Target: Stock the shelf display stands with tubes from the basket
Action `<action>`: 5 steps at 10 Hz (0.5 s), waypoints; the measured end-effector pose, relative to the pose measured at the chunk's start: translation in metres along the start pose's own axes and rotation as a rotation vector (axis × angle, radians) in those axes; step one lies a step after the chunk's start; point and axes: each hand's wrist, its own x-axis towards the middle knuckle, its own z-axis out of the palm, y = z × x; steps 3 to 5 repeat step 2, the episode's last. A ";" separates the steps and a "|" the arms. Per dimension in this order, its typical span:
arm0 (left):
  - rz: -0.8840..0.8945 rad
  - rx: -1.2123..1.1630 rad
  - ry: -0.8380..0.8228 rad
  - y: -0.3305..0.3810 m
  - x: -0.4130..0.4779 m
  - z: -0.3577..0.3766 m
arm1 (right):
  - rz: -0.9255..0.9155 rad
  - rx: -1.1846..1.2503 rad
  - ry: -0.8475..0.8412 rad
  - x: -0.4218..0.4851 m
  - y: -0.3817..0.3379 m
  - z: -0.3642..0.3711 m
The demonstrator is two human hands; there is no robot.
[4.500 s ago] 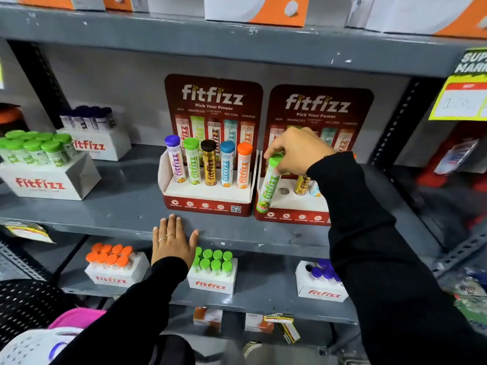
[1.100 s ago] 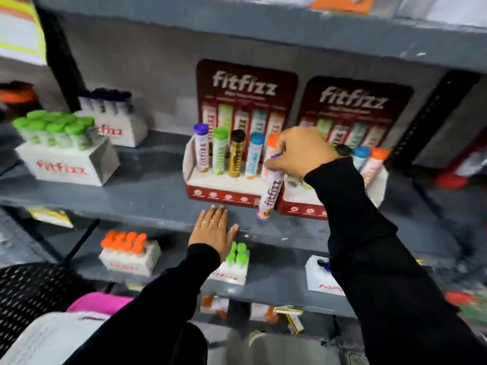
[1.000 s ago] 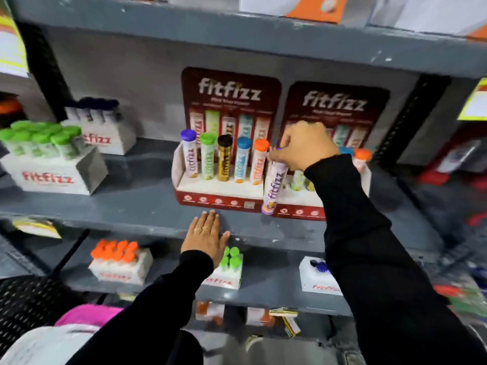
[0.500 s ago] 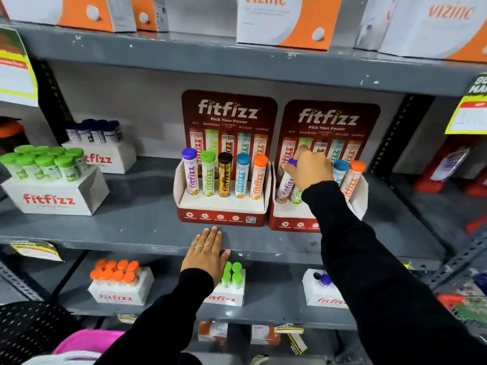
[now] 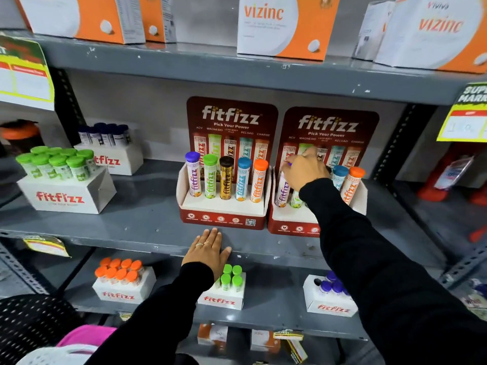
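Two dark red fitfizz display stands sit side by side on the middle shelf. The left stand (image 5: 222,219) holds several upright tubes with purple, green, black, blue and orange caps. At the right stand (image 5: 292,227), my right hand (image 5: 303,171) grips the cap end of a purple-capped tube (image 5: 282,192) standing in the leftmost slot. Blue (image 5: 338,177) and orange (image 5: 351,184) tubes stand to its right; my hand and sleeve hide the middle slots. My left hand (image 5: 208,250) lies flat and open on the shelf's front edge.
White fitfizz boxes of green-capped (image 5: 66,188) and dark-capped tubes (image 5: 113,154) stand at the left. The lower shelf carries boxes of orange (image 5: 122,283), green (image 5: 226,291) and purple (image 5: 329,299) tubes. Vizinc cartons (image 5: 282,27) line the top shelf. A black mesh basket (image 5: 29,322) is at bottom left.
My right hand brought the purple-capped tube from in front of the right stand up into its leftmost slot, where it now stands. My left hand stayed on the shelf edge.
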 end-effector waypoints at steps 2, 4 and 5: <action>-0.028 -0.021 0.280 0.000 0.006 -0.022 | -0.220 0.002 0.023 -0.026 -0.014 0.011; -0.028 -0.021 0.280 0.000 0.006 -0.022 | -0.220 0.002 0.023 -0.026 -0.014 0.011; -0.028 -0.021 0.280 0.000 0.006 -0.022 | -0.220 0.002 0.023 -0.026 -0.014 0.011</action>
